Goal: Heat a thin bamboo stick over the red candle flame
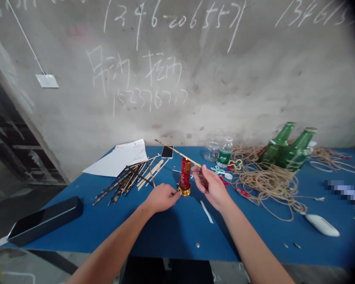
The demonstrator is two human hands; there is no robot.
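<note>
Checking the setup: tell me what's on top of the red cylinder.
The red cylinder has a thin stick lying across its top, with one end at the right hand's fingers. The part of the top under the stick cannot be seen.

Your left forearm point(112, 245) and right forearm point(254, 248) are bare, slim and smooth — tapering to narrow wrists — and your left hand point(162, 198) and right hand point(210, 187) are bare too, with long, slender fingers point(201, 175).
</note>
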